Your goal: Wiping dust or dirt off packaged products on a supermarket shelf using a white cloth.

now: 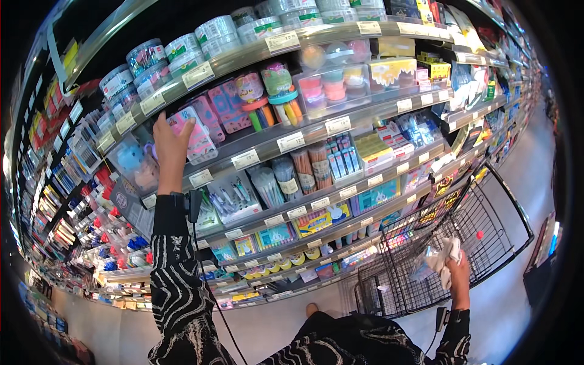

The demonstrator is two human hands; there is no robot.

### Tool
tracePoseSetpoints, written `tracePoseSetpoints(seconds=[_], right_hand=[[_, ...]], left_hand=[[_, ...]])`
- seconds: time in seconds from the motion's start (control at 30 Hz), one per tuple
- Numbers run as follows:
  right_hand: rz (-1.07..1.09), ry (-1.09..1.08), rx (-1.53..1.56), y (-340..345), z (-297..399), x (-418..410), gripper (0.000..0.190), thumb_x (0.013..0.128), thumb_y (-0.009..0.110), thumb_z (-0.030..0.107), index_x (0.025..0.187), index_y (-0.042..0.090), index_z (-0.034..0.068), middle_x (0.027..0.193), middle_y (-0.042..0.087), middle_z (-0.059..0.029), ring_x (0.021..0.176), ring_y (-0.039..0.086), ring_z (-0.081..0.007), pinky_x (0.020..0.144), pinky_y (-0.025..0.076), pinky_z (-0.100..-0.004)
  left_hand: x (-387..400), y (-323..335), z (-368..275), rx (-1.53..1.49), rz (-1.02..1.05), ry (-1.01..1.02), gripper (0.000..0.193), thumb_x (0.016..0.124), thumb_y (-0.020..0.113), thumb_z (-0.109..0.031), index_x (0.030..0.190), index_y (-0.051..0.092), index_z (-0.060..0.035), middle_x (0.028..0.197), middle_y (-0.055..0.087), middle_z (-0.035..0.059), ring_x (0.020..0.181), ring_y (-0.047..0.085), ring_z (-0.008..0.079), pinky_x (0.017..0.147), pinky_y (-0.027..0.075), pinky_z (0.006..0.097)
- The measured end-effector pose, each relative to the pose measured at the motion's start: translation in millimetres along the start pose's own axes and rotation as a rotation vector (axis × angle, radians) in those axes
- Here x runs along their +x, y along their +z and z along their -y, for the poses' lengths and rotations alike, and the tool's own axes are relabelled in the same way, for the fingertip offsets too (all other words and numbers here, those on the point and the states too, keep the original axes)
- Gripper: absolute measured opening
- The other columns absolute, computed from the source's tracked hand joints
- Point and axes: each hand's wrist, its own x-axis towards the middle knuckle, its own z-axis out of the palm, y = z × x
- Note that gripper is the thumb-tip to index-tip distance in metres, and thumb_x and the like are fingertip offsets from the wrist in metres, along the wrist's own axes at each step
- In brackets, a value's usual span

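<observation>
My left hand is at the middle shelf, its thumb over the front of a pink flat case and its fingers at the left edge. The case leans at the shelf's front, next to more pink boxed sets. To the left of the hand are clear packs with a blue figure. My right hand grips a crumpled beige cloth over a black wire shopping cart. Clear plastic shows beside the cloth; whether the hand holds that too is unclear.
Round clear tubs line the shelf above. Lower down are pen boxes, cotton-swab-like tubs and pencil tubs. Shelf edges carry price labels. Hanging goods fill the left. The aisle floor runs off at right.
</observation>
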Motion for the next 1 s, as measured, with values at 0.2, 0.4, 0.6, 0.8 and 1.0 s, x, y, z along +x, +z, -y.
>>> tracePoseSetpoints(seconds=[0.2, 0.4, 0.6, 0.8, 1.0], right_hand=[[0.017, 0.036, 0.02, 17.6, 1.1, -18.3, 0.042, 0.085, 0.06, 0.009, 0.126, 0.058, 0.002, 0.106, 0.063, -0.0047, 0.095, 0.061, -0.0152, 0.085, 0.05, -0.0304], [0.066, 0.075, 0.055, 25.9, -4.3, -25.1, 0.043, 0.086, 0.06, 0.008, 0.129, 0.057, 0.003, 0.111, 0.063, -0.0047, 0.097, 0.061, -0.0157, 0.087, 0.05, -0.0307], [0.155, 0.14, 0.251, 38.7, 0.9, -32.1, 0.046, 0.093, 0.059, 0.015, 0.136, 0.052, 0.001, 0.117, 0.063, -0.0063, 0.103, 0.061, -0.0168, 0.09, 0.049, -0.0303], [0.263, 0.101, 0.352, 46.4, -3.3, -31.4, 0.052, 0.096, 0.061, 0.028, 0.138, 0.051, 0.0, 0.122, 0.062, -0.0097, 0.108, 0.061, -0.0194, 0.094, 0.048, -0.0313], [0.347, 0.087, 0.439, 51.1, -11.8, -33.8, 0.061, 0.1, 0.054, 0.042, 0.142, 0.048, -0.001, 0.132, 0.06, -0.013, 0.119, 0.061, -0.0246, 0.102, 0.048, -0.0366]], left_hand=[[6.7, 8.4, -13.0, 0.113, 0.07, -0.077, 0.083, 0.08, 0.08, -0.046, 0.134, 0.048, 0.008, 0.125, 0.051, 0.0321, 0.118, 0.053, 0.0479, 0.098, 0.046, 0.0504], [10.3, 6.8, -11.2, 0.194, 0.051, -0.093, 0.082, 0.078, 0.082, -0.046, 0.13, 0.05, 0.0083, 0.121, 0.052, 0.0314, 0.113, 0.054, 0.0484, 0.095, 0.047, 0.0509], [8.0, 4.0, -5.5, -0.103, 0.127, -0.205, 0.085, 0.082, 0.079, -0.042, 0.135, 0.041, 0.0118, 0.125, 0.055, 0.0353, 0.117, 0.057, 0.0455, 0.099, 0.048, 0.0452], [9.2, 12.0, 8.5, -0.3, 0.119, -0.241, 0.09, 0.082, 0.08, -0.039, 0.135, 0.035, 0.0174, 0.123, 0.06, 0.0346, 0.114, 0.062, 0.0388, 0.099, 0.048, 0.0396], [10.8, 31.1, 41.8, -0.567, 0.214, -0.325, 0.084, 0.08, 0.082, -0.038, 0.13, 0.042, 0.0169, 0.119, 0.063, 0.0268, 0.107, 0.065, 0.0285, 0.092, 0.051, 0.0352]])
